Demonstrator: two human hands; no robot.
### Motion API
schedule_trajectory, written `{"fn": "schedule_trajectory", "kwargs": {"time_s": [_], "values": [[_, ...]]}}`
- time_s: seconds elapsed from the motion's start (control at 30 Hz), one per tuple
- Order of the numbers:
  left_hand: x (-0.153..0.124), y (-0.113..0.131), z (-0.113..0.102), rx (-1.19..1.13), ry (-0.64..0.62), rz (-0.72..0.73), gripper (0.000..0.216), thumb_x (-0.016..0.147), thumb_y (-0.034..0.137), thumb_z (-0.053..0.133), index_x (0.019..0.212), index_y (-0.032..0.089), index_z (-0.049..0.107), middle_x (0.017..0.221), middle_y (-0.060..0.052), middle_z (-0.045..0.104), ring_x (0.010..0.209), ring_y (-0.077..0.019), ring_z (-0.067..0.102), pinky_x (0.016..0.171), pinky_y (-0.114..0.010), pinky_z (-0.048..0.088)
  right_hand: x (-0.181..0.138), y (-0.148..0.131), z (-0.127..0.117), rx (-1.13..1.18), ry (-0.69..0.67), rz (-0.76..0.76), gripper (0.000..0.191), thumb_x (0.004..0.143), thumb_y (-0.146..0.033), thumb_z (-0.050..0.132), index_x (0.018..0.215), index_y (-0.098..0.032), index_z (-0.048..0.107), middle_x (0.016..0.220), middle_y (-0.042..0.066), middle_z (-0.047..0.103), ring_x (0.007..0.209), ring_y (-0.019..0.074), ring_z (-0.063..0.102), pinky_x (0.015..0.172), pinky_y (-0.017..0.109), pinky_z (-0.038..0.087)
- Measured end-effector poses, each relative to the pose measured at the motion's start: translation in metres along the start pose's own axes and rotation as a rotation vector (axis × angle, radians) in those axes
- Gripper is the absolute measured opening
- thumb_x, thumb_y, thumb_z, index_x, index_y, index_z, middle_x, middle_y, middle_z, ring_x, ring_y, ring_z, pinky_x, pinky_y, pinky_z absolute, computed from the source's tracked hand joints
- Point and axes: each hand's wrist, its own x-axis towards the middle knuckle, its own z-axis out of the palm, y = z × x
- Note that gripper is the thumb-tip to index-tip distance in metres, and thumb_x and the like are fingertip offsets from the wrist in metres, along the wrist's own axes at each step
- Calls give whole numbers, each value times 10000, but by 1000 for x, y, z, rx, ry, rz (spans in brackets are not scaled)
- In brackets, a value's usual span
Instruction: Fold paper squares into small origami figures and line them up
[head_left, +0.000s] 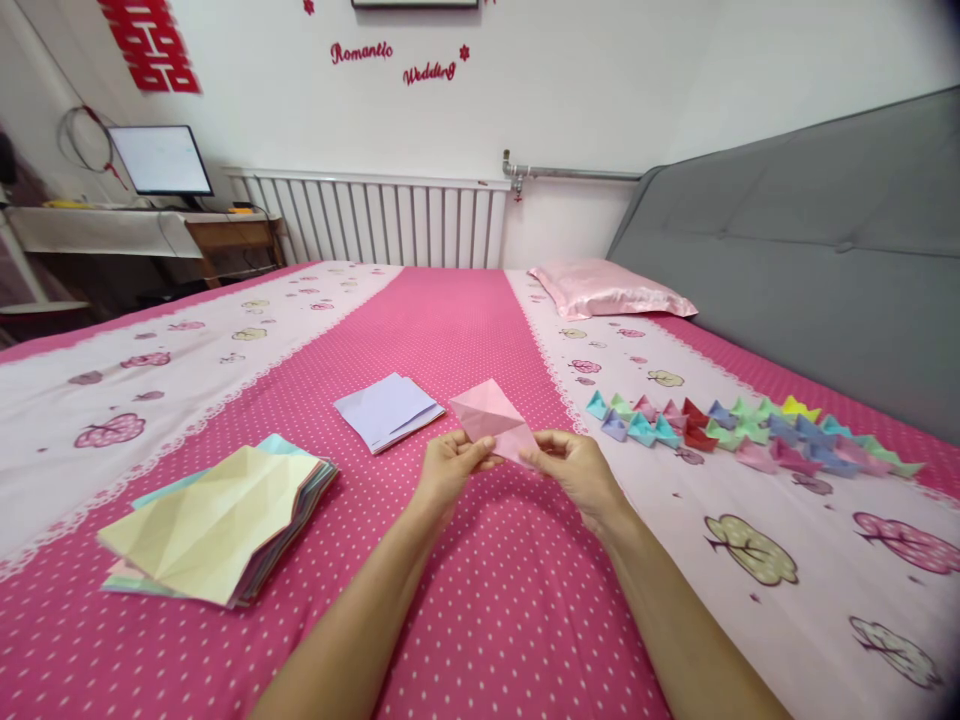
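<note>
A pink sheet of origami paper [491, 410], creased and partly folded, is held up over the bed between both hands. My left hand [454, 468] pinches its lower left edge, thumb on top. At the lower right corner, my right hand [574, 468] grips the paper between thumb and fingers. Just left of the hands lies a small stack of lavender paper [386, 410]. Farther left is a thicker pile of creased coloured sheets [217, 520], a pale yellow one uppermost. Several folded paper boats [750, 432] in many colours stand in rows at the right.
The pink dotted bedspread [480, 630] covers the bed under everything. A pink pillow [611, 288] rests near the grey headboard [810, 220]. Behind the bed stand a white radiator [375, 220] and, at the left, a desk [232, 235] with a monitor [161, 160].
</note>
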Motion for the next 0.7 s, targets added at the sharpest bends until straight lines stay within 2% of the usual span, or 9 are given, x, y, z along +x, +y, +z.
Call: {"fn": "schedule_trajectory", "kwargs": {"time_s": [0.3,0.4,0.53,0.63,0.7], "values": [[1,-1,0,-58,32,-5,329,566,300,758,801,87,668,752,-78,706,620,-121,649,638,-206,512,0,-5,-4,31,92,105,360,485,-240,794,778,-109,630,508,-16,612,453,90,562,465,188,432],[0,-2,0,-58,43,-5,323,581,297,748,816,90,668,763,-78,706,624,-123,649,646,-215,512,0,-8,-4,28,93,138,343,508,-240,781,787,-107,633,540,5,633,482,110,592,474,201,457],[1,-2,-2,-14,62,17,306,585,305,739,807,106,670,754,-67,706,619,-124,645,635,-221,506,-1,-8,-7,-17,36,144,326,600,-252,728,876,-103,641,630,46,667,583,137,628,586,250,498],[1,-3,-3,108,65,82,255,599,304,718,749,103,672,643,-48,685,555,-124,619,565,-224,485,-1,-7,-9,-92,-55,51,324,645,-281,696,926,-128,646,817,76,680,738,160,630,705,290,490],[0,-3,-3,244,53,149,195,636,298,679,662,105,667,526,-14,631,462,-95,555,482,-200,434,-2,-8,-10,-184,-48,-32,344,650,-315,692,946,-147,648,832,59,658,733,152,600,685,283,473]]}}
